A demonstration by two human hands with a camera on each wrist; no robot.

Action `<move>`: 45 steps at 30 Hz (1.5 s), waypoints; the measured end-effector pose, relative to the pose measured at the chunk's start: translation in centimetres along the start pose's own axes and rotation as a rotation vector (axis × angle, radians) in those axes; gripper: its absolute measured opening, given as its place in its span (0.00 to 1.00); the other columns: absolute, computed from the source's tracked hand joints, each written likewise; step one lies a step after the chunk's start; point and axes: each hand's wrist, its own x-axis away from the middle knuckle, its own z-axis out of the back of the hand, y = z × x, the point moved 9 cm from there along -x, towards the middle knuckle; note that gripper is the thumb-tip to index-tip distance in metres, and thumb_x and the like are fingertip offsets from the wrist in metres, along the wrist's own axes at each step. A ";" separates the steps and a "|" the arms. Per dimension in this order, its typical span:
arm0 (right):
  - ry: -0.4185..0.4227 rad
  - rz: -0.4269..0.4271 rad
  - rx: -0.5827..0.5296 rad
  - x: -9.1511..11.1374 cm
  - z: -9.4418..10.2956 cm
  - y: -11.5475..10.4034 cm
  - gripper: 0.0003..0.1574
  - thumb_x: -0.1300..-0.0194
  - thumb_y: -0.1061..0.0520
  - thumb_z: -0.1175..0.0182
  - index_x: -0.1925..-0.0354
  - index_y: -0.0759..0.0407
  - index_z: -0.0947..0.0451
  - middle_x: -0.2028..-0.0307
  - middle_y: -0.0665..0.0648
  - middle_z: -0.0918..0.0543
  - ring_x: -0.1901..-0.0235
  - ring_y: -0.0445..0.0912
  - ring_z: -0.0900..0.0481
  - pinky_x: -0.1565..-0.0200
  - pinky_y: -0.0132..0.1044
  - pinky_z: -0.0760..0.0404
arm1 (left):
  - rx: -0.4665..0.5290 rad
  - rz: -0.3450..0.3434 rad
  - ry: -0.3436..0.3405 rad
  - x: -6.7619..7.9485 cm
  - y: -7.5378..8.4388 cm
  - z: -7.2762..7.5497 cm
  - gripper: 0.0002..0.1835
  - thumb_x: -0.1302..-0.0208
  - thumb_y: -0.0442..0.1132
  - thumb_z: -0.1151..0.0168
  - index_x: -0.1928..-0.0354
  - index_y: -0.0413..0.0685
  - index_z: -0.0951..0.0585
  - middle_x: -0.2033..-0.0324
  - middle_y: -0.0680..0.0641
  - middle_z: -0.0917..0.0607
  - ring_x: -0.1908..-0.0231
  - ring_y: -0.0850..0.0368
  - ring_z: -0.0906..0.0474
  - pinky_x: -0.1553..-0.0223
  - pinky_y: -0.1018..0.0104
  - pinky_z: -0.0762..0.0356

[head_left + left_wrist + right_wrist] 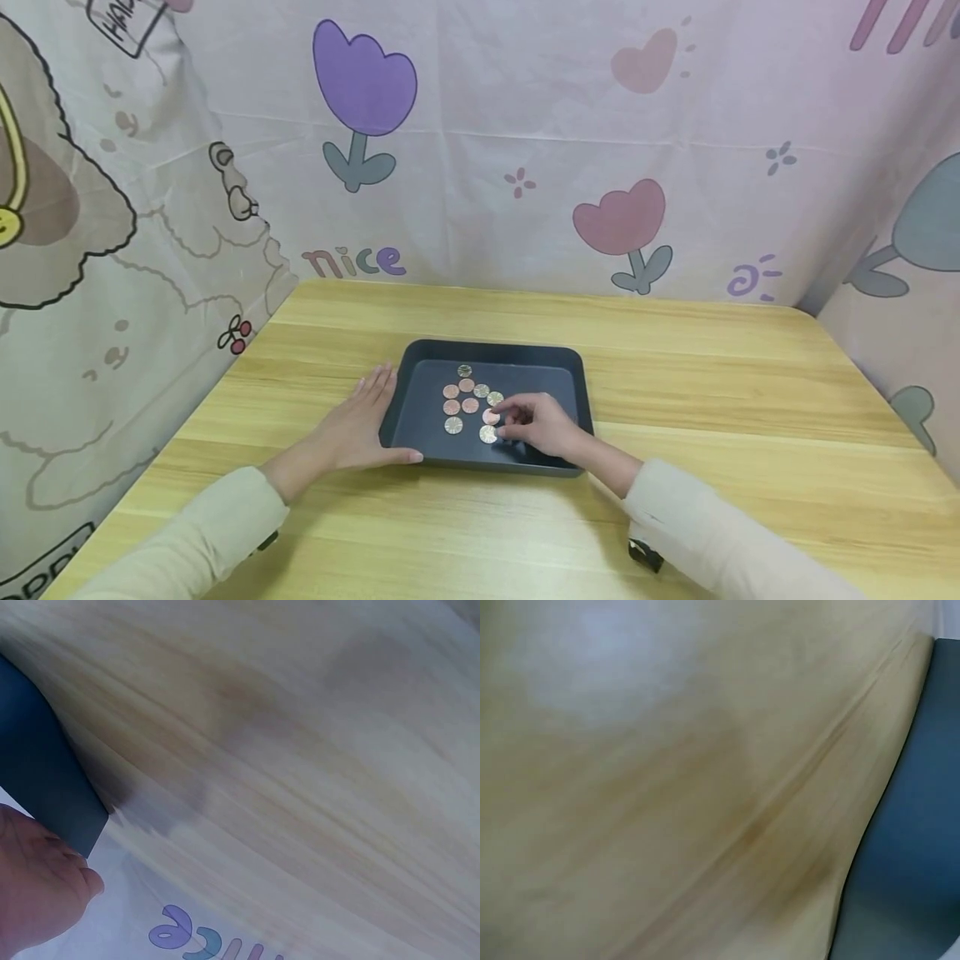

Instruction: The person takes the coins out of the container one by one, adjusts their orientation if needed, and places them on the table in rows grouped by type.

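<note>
A dark baking tray (427,392) lies on the table with several copper and gold coins (469,406) flat on its bottom. My left hand (358,432) rests against the tray's left side, fingers straight, thumb along the near rim. In the left wrist view the left hand (41,885) touches the tray wall (49,750). Over the right part of the tray is my right hand (542,423); its index fingertip touches a copper coin (490,417) and its thumb tip is at a gold coin (487,435). Thumb and index stand apart. The right wrist view shows only the tray's outside (915,832).
The tray stands on a light wooden table (712,400). A printed cloth (487,100) with flowers hangs behind the table's far edge, and patterned cloth also hangs at the left and right sides.
</note>
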 end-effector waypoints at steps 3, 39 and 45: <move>-0.033 0.000 0.011 -0.4 -0.7 0.1 0.16 0.46 0.65 0.35 0.57 0.69 0.20 0.75 0.58 0.20 0.75 0.37 0.27 0.72 0.25 0.27 | 0.003 0.005 -0.001 0.1 0.0 0.0 0.66 0.58 0.76 0.44 0.31 0.28 0.50 0.30 0.32 0.51 0.29 0.37 0.56 0.30 0.47 0.51; -0.045 0.117 0.335 -0.9 -2.2 -1.3 0.10 0.46 0.64 0.35 0.68 0.65 0.27 0.79 0.52 0.26 0.79 0.34 0.34 0.74 0.24 0.30 | 0.039 0.025 -0.006 0.2 -0.3 0.0 0.67 0.58 0.76 0.43 0.31 0.28 0.51 0.30 0.31 0.50 0.29 0.37 0.56 0.31 0.46 0.49; 0.017 0.025 0.241 -0.7 -1.2 -0.8 0.08 0.44 0.63 0.36 0.75 0.65 0.26 0.81 0.55 0.22 0.82 0.35 0.31 0.79 0.25 0.29 | 0.043 0.017 0.001 0.2 -0.2 0.1 0.67 0.59 0.76 0.43 0.31 0.28 0.50 0.30 0.31 0.51 0.29 0.37 0.56 0.31 0.45 0.49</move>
